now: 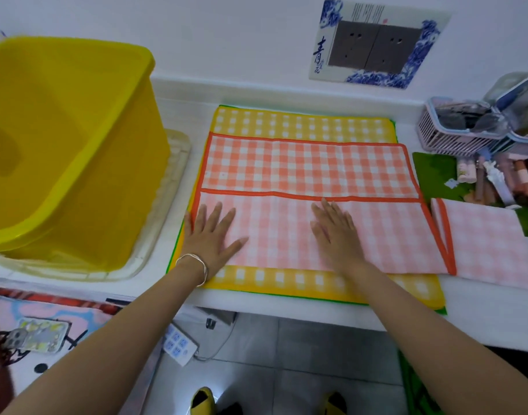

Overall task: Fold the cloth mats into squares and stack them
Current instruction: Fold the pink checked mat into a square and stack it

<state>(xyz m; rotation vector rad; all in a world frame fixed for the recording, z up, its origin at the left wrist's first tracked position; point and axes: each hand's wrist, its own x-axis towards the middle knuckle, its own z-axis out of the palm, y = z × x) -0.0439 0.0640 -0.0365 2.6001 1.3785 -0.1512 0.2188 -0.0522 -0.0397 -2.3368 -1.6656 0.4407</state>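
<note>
Both the left hand (214, 232) and the right hand (334, 232) lie flat with straight fingers on the folded near half of the orange checked mat (310, 169), which lies under them on a yellow checked mat (301, 124) on the desk (481, 313), while a folded pink mat (490, 244) lies just to the right of the right hand.

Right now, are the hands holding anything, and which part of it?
Nothing is held. The left hand and the right hand lie flat, fingers straight, pressing on the folded-over near part of the orange checked mat.
</note>
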